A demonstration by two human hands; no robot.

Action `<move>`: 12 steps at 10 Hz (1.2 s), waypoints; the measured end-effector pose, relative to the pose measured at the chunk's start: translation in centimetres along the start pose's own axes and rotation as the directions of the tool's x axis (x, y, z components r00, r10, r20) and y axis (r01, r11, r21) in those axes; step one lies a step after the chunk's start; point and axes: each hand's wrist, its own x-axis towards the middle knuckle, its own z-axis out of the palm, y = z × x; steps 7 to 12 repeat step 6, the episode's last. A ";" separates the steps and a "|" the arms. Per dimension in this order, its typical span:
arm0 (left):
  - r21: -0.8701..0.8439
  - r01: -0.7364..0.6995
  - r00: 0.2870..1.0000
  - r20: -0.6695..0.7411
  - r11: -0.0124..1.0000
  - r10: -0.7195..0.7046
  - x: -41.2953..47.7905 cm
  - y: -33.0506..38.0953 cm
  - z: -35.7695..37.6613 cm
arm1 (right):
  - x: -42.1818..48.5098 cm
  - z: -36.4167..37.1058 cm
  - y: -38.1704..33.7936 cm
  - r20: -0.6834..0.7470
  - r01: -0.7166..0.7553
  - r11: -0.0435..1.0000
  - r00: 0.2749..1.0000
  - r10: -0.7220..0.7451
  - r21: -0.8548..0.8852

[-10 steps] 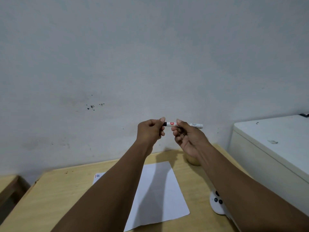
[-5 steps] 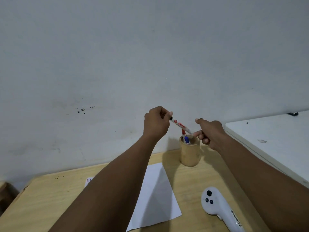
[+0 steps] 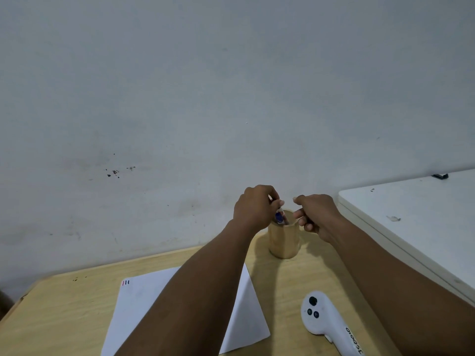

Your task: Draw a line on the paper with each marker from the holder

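Note:
A tan cylindrical holder (image 3: 284, 240) stands on the wooden table near the wall. My left hand (image 3: 254, 206) hovers right over its rim, fingertips pinched on the top of a white marker (image 3: 279, 209) that points down into the holder. A blue-capped marker (image 3: 278, 217) shows inside beside it. My right hand (image 3: 317, 214) sits just right of the rim, fingers loosely curled, holding nothing. The white paper (image 3: 144, 304) lies in front, partly under my left forearm, with short red and black lines (image 3: 126, 282) at its top left corner.
A white handheld controller (image 3: 326, 322) lies on the table right of the paper. A white table (image 3: 424, 222) stands higher on the right, close to my right forearm. The wooden table (image 3: 64, 312) ends at the grey wall behind the holder.
Both hands held the marker level a second ago. My right hand let go, and my left hand tipped the marker and lowered it into the holder.

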 end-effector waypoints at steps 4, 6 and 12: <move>-0.033 0.051 0.997 0.060 0.998 -0.049 -0.3 -0.9 -1.1 | -0.5 1.3 -0.3 -0.025 0.077 0.997 0.997 -0.077 -0.001; 0.001 0.098 0.995 0.008 0.995 -0.098 -1.1 -2.7 -4.3 | -1.2 2.5 -1.4 -0.125 0.196 0.981 0.973 -0.193 0.012; 0.001 0.098 0.995 0.008 0.995 -0.098 -1.1 -2.7 -4.3 | -1.2 2.5 -1.4 -0.125 0.196 0.981 0.973 -0.193 0.012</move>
